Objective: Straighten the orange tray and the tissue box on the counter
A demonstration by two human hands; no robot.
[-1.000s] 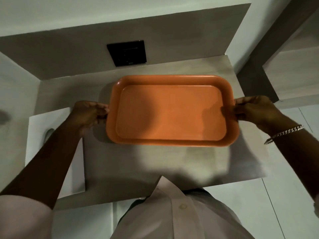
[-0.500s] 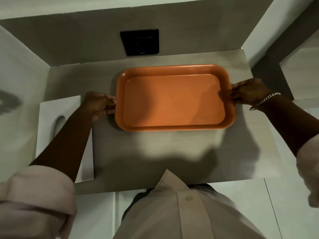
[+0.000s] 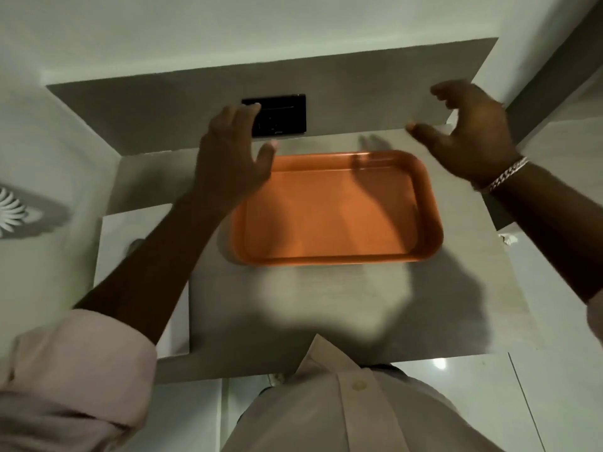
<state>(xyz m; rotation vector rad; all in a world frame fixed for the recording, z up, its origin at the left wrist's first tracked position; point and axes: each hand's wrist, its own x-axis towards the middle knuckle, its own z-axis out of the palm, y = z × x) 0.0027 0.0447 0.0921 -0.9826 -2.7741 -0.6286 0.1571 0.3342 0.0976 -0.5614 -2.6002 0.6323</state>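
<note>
The orange tray [image 3: 339,213] lies flat on the grey counter [image 3: 326,295], its long sides roughly parallel to the back wall. My left hand [image 3: 231,154] hovers above the tray's far left corner, fingers spread, holding nothing. My right hand [image 3: 470,125] is raised above and beyond the tray's far right corner, also open, with a silver bracelet at the wrist. Neither hand touches the tray. A white box-like object [image 3: 127,236] with an oval slot sits left of the tray, partly hidden by my left forearm; it may be the tissue box.
A black wall plate [image 3: 284,115] is set in the grey backsplash behind the tray. White walls close in the counter at left and back. A dark recess and a shelf edge stand at the right. My shirt fills the bottom of the view.
Both hands have let go of the tray's short ends and lifted up and away toward the back wall. The tray now rests alone on the counter.
</note>
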